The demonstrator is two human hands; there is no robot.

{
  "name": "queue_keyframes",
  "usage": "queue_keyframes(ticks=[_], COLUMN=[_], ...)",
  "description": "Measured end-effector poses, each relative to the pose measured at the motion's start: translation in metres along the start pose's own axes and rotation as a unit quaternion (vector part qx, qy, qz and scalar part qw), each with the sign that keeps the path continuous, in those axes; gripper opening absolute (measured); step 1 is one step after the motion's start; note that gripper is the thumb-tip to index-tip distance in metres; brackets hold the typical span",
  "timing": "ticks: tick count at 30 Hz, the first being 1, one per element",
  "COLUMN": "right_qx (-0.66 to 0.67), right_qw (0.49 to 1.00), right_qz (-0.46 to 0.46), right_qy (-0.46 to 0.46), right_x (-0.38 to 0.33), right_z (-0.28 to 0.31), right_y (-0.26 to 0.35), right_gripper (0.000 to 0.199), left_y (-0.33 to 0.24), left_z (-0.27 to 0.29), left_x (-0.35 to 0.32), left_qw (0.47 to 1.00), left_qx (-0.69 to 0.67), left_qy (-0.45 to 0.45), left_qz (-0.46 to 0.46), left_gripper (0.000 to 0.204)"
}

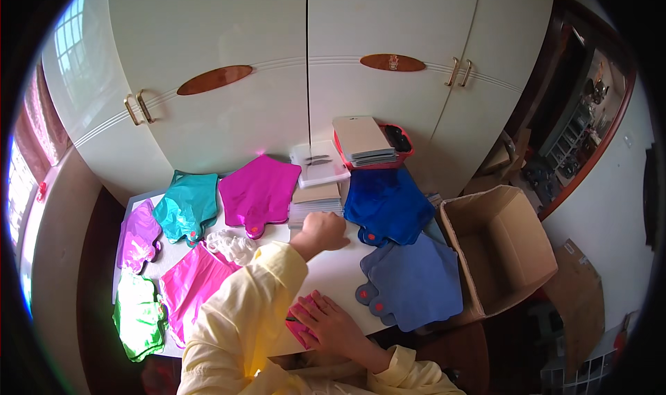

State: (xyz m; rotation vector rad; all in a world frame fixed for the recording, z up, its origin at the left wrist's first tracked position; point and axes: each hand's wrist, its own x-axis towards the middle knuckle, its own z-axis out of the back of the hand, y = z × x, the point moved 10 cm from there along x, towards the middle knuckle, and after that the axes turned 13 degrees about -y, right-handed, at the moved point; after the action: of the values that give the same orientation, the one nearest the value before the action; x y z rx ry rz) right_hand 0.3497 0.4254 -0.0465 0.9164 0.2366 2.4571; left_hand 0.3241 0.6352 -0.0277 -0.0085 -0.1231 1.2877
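My right hand point(336, 331) lies with its fingers stretched out over a small folded pink foil piece point(300, 330) on the near side of the white table. A short dark strip shows at that piece's left edge. My left hand point(320, 231) is curled closed above the table, beside a stack of thin boards point(316, 199); anything inside its fingers is hidden. Under and beside my left arm lie flat pink foil sheets point(194, 284), partly covered by the sleeve. A bunch of white string point(234, 246) rests at their far edge.
Flat star-shaped foil piles surround the work area: magenta point(258, 190), teal point(186, 204), purple point(139, 234), green point(139, 319), dark blue point(388, 204) and grey-blue point(420, 284). Behind stand a clear plastic box point(319, 165) and a red basket point(406, 152) with boards. An open cardboard box point(496, 249) is right.
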Motion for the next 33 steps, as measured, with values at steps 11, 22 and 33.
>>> queue_keyframes(ticks=[11, 22, 33], right_qx=[0.012, -0.154, 0.364], right_qw=[1.000, 0.982, 0.884], right_qz=[-0.003, 0.097, -0.287], right_qy=[0.018, 0.056, 0.053], right_x=[0.000, -0.040, 0.020], right_z=[0.004, 0.000, 0.013], right_y=[0.001, 0.020, -0.044], right_gripper=[0.069, 0.059, 0.036], left_y=[-0.023, -0.044, -0.021], left_z=[-0.003, 0.098, 0.042], left_x=[-0.001, -0.169, -0.318], left_qw=[0.990, 0.946, 0.958], left_qx=[0.101, 0.085, -0.001], left_qy=[-0.012, -0.235, -0.284], left_qz=[-0.096, -0.207, -0.049], left_gripper=[0.014, 0.008, 0.029])
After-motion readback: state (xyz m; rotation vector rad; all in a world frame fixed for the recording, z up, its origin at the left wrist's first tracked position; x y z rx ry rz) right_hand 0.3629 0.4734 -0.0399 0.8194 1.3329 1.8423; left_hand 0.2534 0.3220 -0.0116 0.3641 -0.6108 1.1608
